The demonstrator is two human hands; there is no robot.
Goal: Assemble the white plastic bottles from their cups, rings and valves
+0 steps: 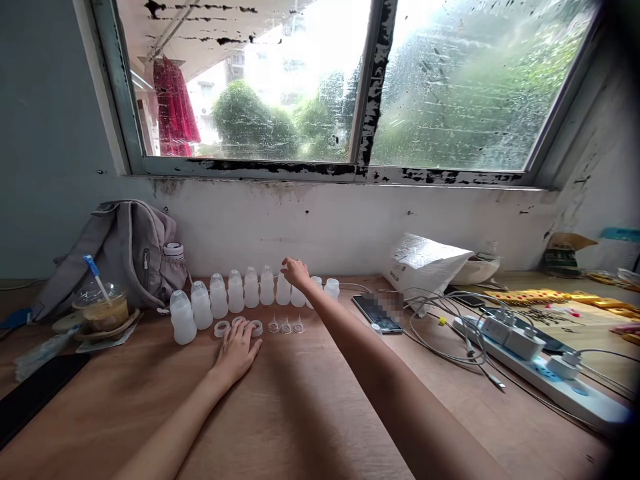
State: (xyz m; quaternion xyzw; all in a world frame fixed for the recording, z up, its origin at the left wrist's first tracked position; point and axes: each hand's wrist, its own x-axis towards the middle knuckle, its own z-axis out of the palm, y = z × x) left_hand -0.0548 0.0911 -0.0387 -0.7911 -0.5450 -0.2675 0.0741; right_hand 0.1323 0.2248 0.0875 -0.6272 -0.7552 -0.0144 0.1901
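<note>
A curved row of several frosted baby bottles [235, 293] stands upright on the wooden table. Those on the left wear clear domed tops; the rightmost bottle [331, 289] shows a bare neck. My right hand [297, 273] reaches over the row, its fingers curled together at the top of one bottle [283, 293]. Whatever is between those fingertips is too small to make out. Flat on the table, my left hand [237, 352] has its fingers out beside white screw rings [221, 328], partly covering one. Three clear teats [285, 326] lie in a line between my hands.
At left are a grey backpack [127, 250], an iced drink cup [103, 307] and a black flat object [40, 393]. To the right lie a phone [375, 313], tangled white cables [440, 340], a power strip [550, 383] and a white packet [425, 260].
</note>
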